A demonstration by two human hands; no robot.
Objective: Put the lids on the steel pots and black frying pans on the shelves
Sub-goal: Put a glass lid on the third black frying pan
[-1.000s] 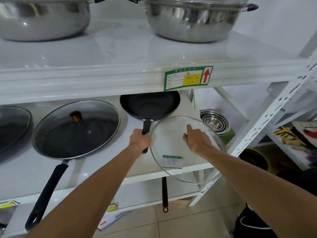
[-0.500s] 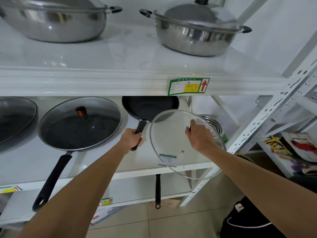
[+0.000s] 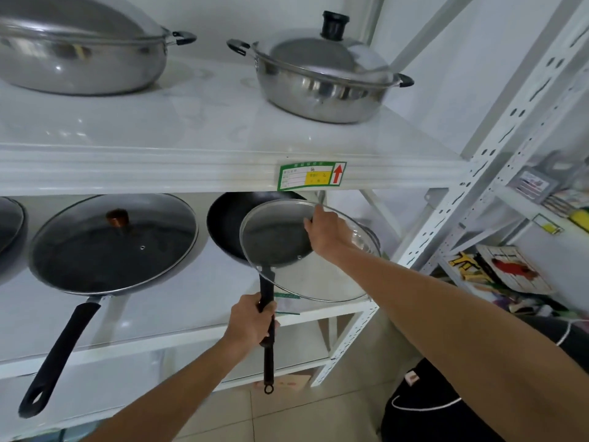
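A small black frying pan (image 3: 228, 223) rests on the middle shelf (image 3: 191, 314), uncovered. My left hand (image 3: 253, 319) grips its black handle. My right hand (image 3: 326, 231) holds a clear glass lid (image 3: 318, 279) by its top, tilted, overlapping the pan's right half and sticking out past the shelf's front edge. To the left sits a larger black frying pan (image 3: 113, 245) with a glass lid on it. On the upper shelf stand two steel pots, the left steel pot (image 3: 79, 55) and the right steel pot (image 3: 322, 81), both lidded.
Another lidded pan (image 3: 9, 223) is cut off at the far left. A white perforated upright (image 3: 471, 173) stands right of the lid. Steel bowls (image 3: 371, 236) show behind the lid. Books and clutter (image 3: 503, 272) lie on a low shelf at the right.
My right hand has carried the glass lid up and left, partly over the small pan. My left hand has slid down the pan's handle. The view has tilted upward.
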